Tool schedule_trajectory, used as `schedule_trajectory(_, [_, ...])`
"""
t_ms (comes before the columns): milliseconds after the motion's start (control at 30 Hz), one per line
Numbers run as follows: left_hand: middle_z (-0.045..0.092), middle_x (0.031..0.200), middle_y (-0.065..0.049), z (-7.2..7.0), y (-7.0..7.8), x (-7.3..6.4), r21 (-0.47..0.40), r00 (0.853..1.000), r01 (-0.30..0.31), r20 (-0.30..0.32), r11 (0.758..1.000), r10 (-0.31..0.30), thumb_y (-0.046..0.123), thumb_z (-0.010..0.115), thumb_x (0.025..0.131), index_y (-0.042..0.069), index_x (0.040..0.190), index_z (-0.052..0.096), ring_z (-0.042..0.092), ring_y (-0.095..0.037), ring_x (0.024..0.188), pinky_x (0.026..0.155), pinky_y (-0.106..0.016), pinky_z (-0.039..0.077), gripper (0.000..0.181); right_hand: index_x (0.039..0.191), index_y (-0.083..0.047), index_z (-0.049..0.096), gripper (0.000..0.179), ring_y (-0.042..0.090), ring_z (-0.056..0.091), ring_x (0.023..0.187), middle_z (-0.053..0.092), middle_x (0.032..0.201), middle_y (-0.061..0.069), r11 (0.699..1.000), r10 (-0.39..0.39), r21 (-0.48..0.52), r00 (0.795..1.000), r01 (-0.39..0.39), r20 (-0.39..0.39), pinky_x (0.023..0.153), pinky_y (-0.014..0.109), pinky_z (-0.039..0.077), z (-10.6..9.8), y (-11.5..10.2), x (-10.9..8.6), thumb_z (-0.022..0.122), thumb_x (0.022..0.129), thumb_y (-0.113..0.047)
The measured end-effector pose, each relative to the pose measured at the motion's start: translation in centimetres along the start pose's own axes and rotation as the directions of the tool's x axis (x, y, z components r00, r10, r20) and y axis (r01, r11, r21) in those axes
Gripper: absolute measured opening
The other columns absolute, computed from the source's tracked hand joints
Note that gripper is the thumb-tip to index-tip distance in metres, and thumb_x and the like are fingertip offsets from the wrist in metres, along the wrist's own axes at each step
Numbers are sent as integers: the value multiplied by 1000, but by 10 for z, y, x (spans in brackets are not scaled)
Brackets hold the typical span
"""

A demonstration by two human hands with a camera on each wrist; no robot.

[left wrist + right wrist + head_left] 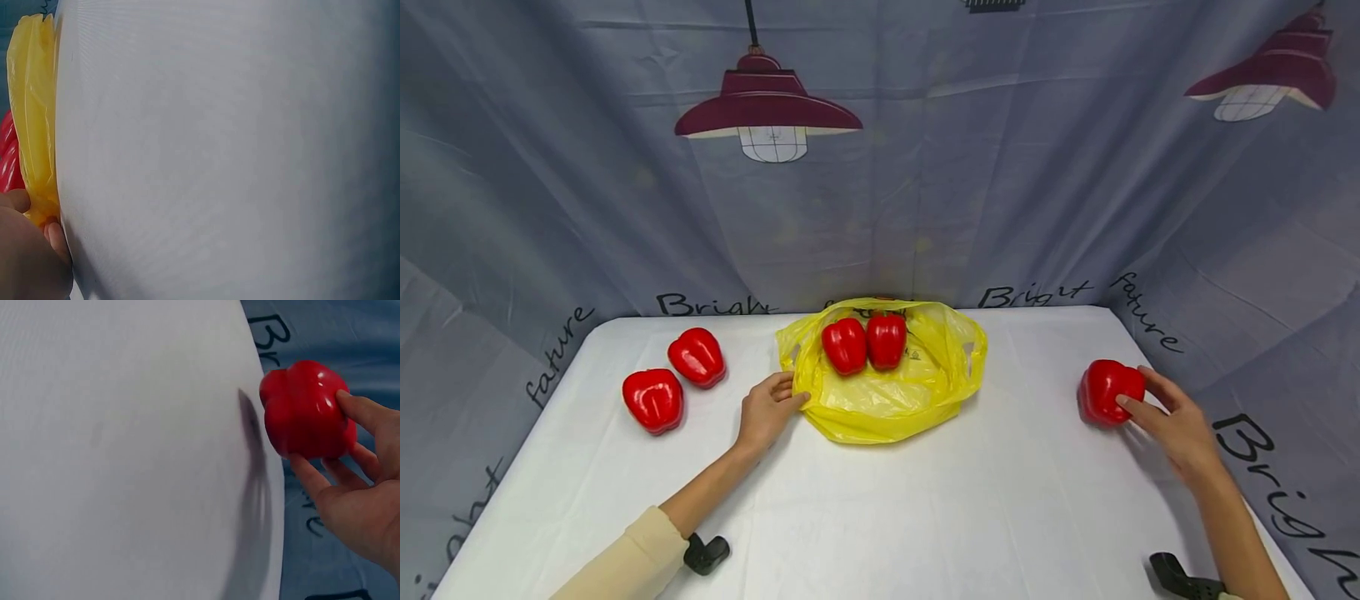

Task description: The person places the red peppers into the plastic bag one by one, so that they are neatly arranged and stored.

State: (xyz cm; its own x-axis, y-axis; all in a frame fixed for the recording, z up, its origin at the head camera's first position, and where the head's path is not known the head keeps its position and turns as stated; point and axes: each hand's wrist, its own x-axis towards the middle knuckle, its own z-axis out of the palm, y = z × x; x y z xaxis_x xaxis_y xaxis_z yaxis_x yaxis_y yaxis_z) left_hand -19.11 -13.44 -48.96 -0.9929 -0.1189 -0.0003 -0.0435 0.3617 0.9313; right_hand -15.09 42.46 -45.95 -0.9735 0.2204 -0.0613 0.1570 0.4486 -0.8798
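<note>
At the right of the head view, my right hand (1176, 425) holds a red bell pepper (1109, 392) between thumb and fingers. The right wrist view shows this pepper (307, 411) raised off the table, its shadow falling beside it. My left hand (770, 410) pinches the left rim of a yellow plastic bag (880, 412), whose mouth is spread open. In the left wrist view the bag's side (34, 106) bunches between thumb and fingers. Two red bell peppers lie inside the bag, a left one (845, 346) and a right one (887, 340).
Two more red bell peppers, one farther back (697, 357) and one nearer (653, 401), lie left of the bag on the white table (925, 517). A grey curtain (910, 208) printed with lamps and writing hangs behind the table and along its sides.
</note>
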Motion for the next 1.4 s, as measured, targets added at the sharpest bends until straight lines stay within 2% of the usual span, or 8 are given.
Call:
schedule_trajectory(100, [70,113,-19,0,-1,0,10,1000,4,2,1000,-4,9,76,88,-3,128,63,68,-29,105,85,-28,56,43,161,-18,20,76,42,34,130,17,161,24,999,-45,7,999,45,20,78,13,51,4,-9,1,63,99,-32])
schedule_trajectory(300, [71,113,-19,1,-3,0,18,1000,5,2,1000,-5,9,76,88,-3,128,63,68,-29,105,86,-30,56,43,159,-18,27,72,3,45,108,23,160,20,990,-129,68,991,126,42,80,12,50,15,-35,4,64,99,-25])
schedule_trajectory(467, [71,113,-19,1,-4,-1,13,1000,2,2,1000,-2,9,76,88,-3,128,63,68,-29,105,86,-31,55,43,158,-15,29,71,-1,49,106,27,157,23,982,-184,60,982,181,49,79,14,51,31,-61,7,66,98,-24])
schedule_trajectory(600, [70,113,-19,1,-4,-1,14,1000,-1,1,1000,1,8,76,88,-3,128,63,68,-29,106,86,-30,55,43,158,-13,30,72,5,51,110,31,154,25,972,-232,50,971,230,54,79,15,52,47,-83,9,67,97,-24])
schedule_trajectory(767, [71,113,-18,1,-3,-1,20,1000,-6,-3,1000,6,9,76,88,-3,127,64,68,-29,105,86,-31,56,43,157,-13,32,73,34,51,124,34,154,22,966,-257,64,963,252,78,79,16,52,70,-105,13,69,96,-25])
schedule_trajectory(867, [71,113,-19,2,-3,0,26,1000,-4,-3,1000,4,9,76,88,-3,128,63,68,-29,105,86,-31,56,43,157,-13,33,73,44,47,128,35,155,20,963,-264,81,959,257,105,80,17,52,86,-115,16,70,95,-23])
schedule_trajectory(1100, [70,113,-18,2,-2,0,21,1000,2,-6,1000,-2,9,75,88,-2,127,64,68,-29,105,86,-30,56,42,155,-12,36,71,43,49,128,37,154,18,957,-283,120,945,266,165,87,25,52,120,-133,26,72,94,-17])
schedule_trajectory(1400, [70,114,-19,2,0,1,6,1000,-10,1,1000,10,8,76,88,-3,127,64,68,-29,105,84,-28,56,42,153,-11,40,67,40,52,126,39,154,16,951,-299,149,928,271,224,93,39,51,153,-142,41,71,93,-13])
